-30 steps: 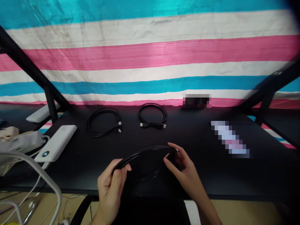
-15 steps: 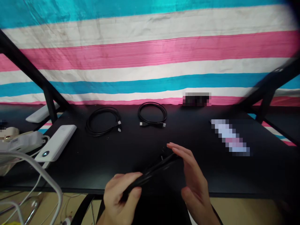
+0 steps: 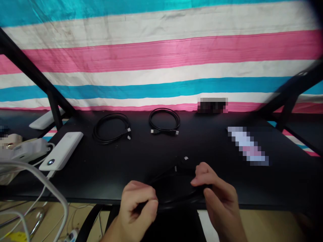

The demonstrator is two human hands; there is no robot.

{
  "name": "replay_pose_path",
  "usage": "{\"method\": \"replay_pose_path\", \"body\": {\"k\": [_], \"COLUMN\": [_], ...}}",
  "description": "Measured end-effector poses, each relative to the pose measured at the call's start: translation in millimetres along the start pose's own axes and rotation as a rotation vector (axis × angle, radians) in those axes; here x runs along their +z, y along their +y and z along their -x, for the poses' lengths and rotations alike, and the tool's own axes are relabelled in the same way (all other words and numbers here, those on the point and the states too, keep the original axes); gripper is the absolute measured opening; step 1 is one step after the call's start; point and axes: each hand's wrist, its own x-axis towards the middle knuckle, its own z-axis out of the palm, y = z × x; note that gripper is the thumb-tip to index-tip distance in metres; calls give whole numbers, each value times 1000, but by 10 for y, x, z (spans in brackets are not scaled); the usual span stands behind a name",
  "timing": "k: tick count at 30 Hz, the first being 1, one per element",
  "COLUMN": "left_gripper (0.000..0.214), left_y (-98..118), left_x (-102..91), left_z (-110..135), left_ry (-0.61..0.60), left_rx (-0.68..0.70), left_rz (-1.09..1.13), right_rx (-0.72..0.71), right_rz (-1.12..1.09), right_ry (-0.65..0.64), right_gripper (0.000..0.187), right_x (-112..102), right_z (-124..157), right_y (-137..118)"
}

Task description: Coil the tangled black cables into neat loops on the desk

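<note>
- White power bank lies on the desk at the left, its white lead plugged into the near end; a sleeve catching that lead could drag it.
- Next comes a coiled black USB cable, no tie visible, so a knock might spread its loops.
- The left hand is closed like a fist, thumb against the index finger, around one side of the held black cable; a grip this tight could kink it.
- Farther back lies a second black coil, both plugs facing forward.
- The held cable spans the hands above the desk's front edge; its two plugs trail beyond and could snag or tangle if pulled through the loop.
- On the right hand the fingers are bent, cable between them and the thumb; this looser-looking pinch could let turns spring out.
</note>
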Motion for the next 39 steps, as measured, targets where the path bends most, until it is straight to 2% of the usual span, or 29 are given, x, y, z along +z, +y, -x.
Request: {"method": "replay_pose_path", "body": {"k": [3,6,9,11,17,21,24,26,28,30,32,35,39], "left_gripper": [57,54,54,56,54,34,19,34,49,60,70,77,75], "left_y": [18,22,15,6,-83,-217,-305,-333,-334,-316,-295,-283,-291], "left_x": [3,35,90,118,104,110,175,242,313,373,412,429,403], "left_z": [0,-2,-2,-4,-13,-4,1,-1,-6,-12,-21,-37,-48], "left_ry": [-43,-5,21,34,84,183,200,130,6,-103,-156,-140,-59], "left_rx": [5,30,87,76,-172,-282,-472,-609,-736,-813,-840,-854,-856], "left_rz": [39,45,98,152,329,321,279,318,445,585,670,689,643], "right_rx": [-10,-55,-180,-257,-284,-287,-281,-239,-225,-234,-228,-203,-197], "right_rz": [34,109,115,52,-176,-308,-475,-559,-624,-667,-667,-589,-486], "right_ry": [-30,-5,37,48,114,166,151,144,150,149,140,139,156], "right_gripper": [13,19,30,38,46,52,60,63,64,64,64,65,64], "right_x": [-35,-23,18,34,1,12,48,71,87,91,87,80,80], "right_z": [-7,-25,-43,-44,-40,-103,-140,-150,-157,-167,-180,-193,-201], "right_y": [-19,-66,-103,-102,-17,-33,-87,-111,-115,-102,-84,-59,-28]}}
